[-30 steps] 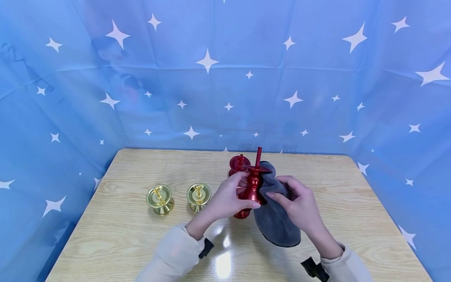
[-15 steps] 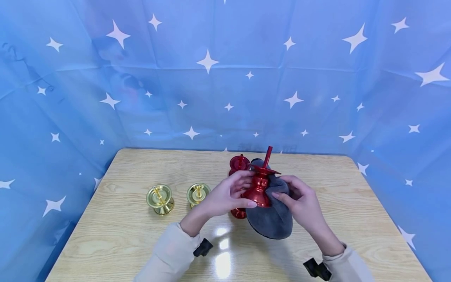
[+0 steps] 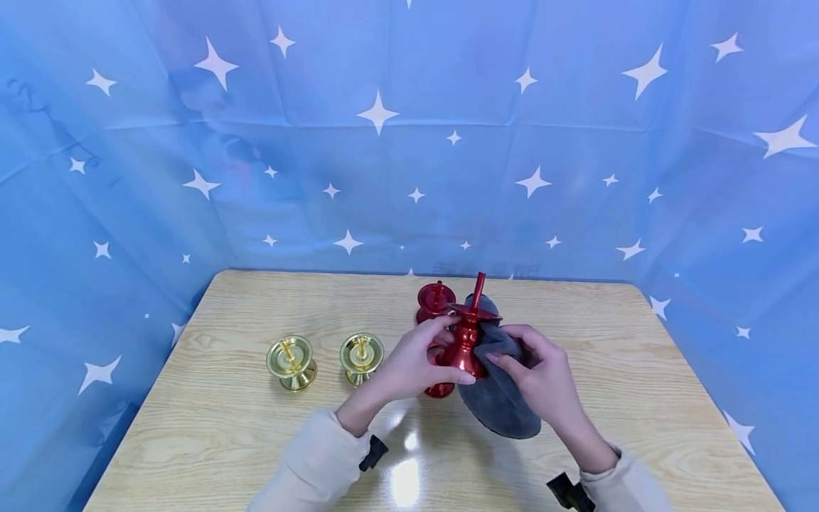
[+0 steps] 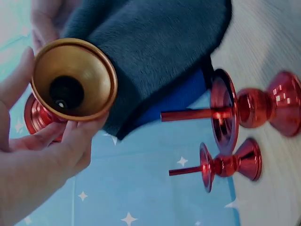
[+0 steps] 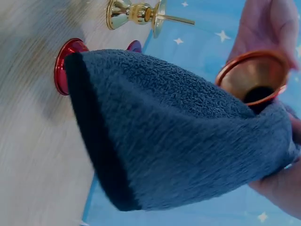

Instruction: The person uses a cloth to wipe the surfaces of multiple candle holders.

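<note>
My left hand (image 3: 425, 363) holds a shiny red candlestick (image 3: 466, 348) above the table, thumb at its base and fingers around the body. Its tall spike points up, leaning slightly right. In the left wrist view the candlestick's hollow gold-coloured underside (image 4: 101, 101) faces the camera. A dark grey plush cloth (image 3: 502, 398) is pinched in my right hand (image 3: 544, 370) and lies against the candlestick's right side, its lower part hanging free. Two more red candlesticks stand behind and below the left hand: a far one (image 3: 436, 299) and a nearer one (image 3: 440, 390), mostly hidden.
Two gold candlesticks stand to the left on the wooden table (image 3: 211, 427), one further left (image 3: 289, 359) and one close to the left forearm (image 3: 361, 353). A blue curtain (image 3: 409, 156) with white stars surrounds the table's back and sides.
The held candlestick and cloth swung right and left respectively, then back most of the way. The candlestick's tilt changed along with them. The standing candlesticks have stayed put.
</note>
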The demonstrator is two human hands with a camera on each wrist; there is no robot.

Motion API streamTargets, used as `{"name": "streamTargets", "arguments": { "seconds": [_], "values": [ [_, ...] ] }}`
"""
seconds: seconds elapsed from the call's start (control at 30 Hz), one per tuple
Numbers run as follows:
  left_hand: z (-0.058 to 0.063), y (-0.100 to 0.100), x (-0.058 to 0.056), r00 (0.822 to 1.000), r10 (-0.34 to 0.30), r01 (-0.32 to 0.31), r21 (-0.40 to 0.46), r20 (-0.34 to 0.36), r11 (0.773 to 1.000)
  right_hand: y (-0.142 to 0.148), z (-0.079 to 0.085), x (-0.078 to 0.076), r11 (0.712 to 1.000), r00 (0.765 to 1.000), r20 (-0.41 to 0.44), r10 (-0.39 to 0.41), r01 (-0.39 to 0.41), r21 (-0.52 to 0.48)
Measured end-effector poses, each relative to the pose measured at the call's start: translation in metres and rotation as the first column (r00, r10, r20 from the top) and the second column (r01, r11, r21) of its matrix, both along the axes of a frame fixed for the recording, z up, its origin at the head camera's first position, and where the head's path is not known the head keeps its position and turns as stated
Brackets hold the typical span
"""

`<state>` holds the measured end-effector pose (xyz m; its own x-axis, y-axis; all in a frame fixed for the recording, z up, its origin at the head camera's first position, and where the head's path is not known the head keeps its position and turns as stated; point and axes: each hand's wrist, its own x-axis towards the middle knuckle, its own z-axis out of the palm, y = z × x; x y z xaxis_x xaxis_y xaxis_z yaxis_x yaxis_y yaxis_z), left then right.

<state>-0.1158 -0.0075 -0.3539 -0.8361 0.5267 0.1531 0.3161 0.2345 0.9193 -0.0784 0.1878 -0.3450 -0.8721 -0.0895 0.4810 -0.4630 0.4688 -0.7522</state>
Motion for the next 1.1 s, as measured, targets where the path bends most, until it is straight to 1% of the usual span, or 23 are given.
{"name": "streamTargets", "arguments": {
  "seconds": [0.07,0.1,0.17,0.2,0.27,0.3,0.33,0.37,0.4,0.43,0.5,0.57,0.63,0.73,0.8,0.93,1.03,1.1],
  "values": [
    [-0.001,0.002,0.000,0.995,0.045,-0.051,-0.066,-0.085,0.997,-0.003,0.002,0.001,0.996,0.996,-0.089,-0.013,0.020,0.084],
    [-0.002,0.003,0.000,0.992,0.056,-0.066,-0.084,-0.115,0.994,-0.004,0.002,0.002,0.992,0.991,-0.134,-0.010,0.027,0.121],
    [-0.003,0.003,-0.001,0.987,0.061,-0.075,-0.092,-0.151,0.993,-0.006,0.004,0.003,0.983,0.979,-0.203,-0.003,0.040,0.177],
    [-0.004,0.003,-0.001,0.988,0.058,-0.070,-0.079,-0.141,0.994,-0.006,0.004,0.003,0.981,0.975,-0.221,-0.005,0.048,0.190],
    [-0.004,0.002,-0.001,0.998,0.031,-0.031,-0.015,-0.059,0.999,-0.005,0.005,0.003,0.984,0.978,-0.211,0.001,0.037,0.174],
    [-0.004,0.000,-0.002,1.000,0.009,-0.009,0.026,-0.007,1.000,-0.004,0.006,0.003,0.989,0.983,-0.183,0.003,0.025,0.146],
    [-0.003,-0.001,-0.002,0.998,-0.016,0.012,0.070,0.054,0.997,-0.003,0.006,0.003,0.994,0.989,-0.148,0.002,0.014,0.111],
    [-0.002,-0.003,-0.002,0.993,-0.042,0.030,0.113,0.108,0.993,-0.002,0.007,0.003,0.997,0.994,-0.112,-0.002,0.010,0.075],
    [-0.001,-0.005,-0.002,0.984,-0.069,0.044,0.155,0.163,0.987,0.000,0.007,0.002,0.999,0.997,-0.076,-0.003,0.005,0.037],
    [0.001,-0.007,-0.002,0.975,-0.100,0.061,0.192,0.201,0.980,0.002,0.008,0.002,1.000,0.999,-0.041,-0.001,0.001,0.001],
    [0.004,-0.009,-0.002,0.964,-0.144,0.092,0.225,0.224,0.970,0.004,0.008,0.001,0.999,1.000,0.007,-0.005,0.006,-0.043],
    [0.007,-0.011,-0.002,0.962,-0.173,0.122,0.236,0.213,0.964,0.006,0.009,0.001,0.998,1.000,0.022,-0.011,0.012,-0.056],
    [0.009,-0.012,-0.002,0.959,-0.191,0.139,0.240,0.208,0.961,0.006,0.008,0.000,0.998,1.000,0.018,-0.005,0.007,-0.062],
    [0.009,-0.010,-0.001,0.961,-0.193,0.144,0.237,0.199,0.961,0.005,0.008,0.000,0.998,1.000,0.000,0.014,-0.014,-0.065],
    [0.008,-0.007,0.000,0.968,-0.169,0.127,0.221,0.186,0.967,0.004,0.007,0.000,0.998,1.000,-0.008,0.020,-0.021,-0.055],
    [0.005,-0.003,0.002,0.990,-0.084,0.066,0.157,0.115,0.985,0.000,0.007,0.002,1.000,0.999,-0.030,0.013,-0.014,-0.021],
    [0.003,-0.001,0.002,0.999,-0.023,0.018,0.099,0.043,0.995,-0.003,0.010,0.004,1.000,0.996,-0.093,0.014,-0.013,0.012],
    [0.003,0.000,0.002,1.000,0.011,-0.011,0.054,-0.008,0.998,-0.005,0.012,0.005,0.998,0.988,-0.156,0.013,-0.002,0.066]
  ]
}}
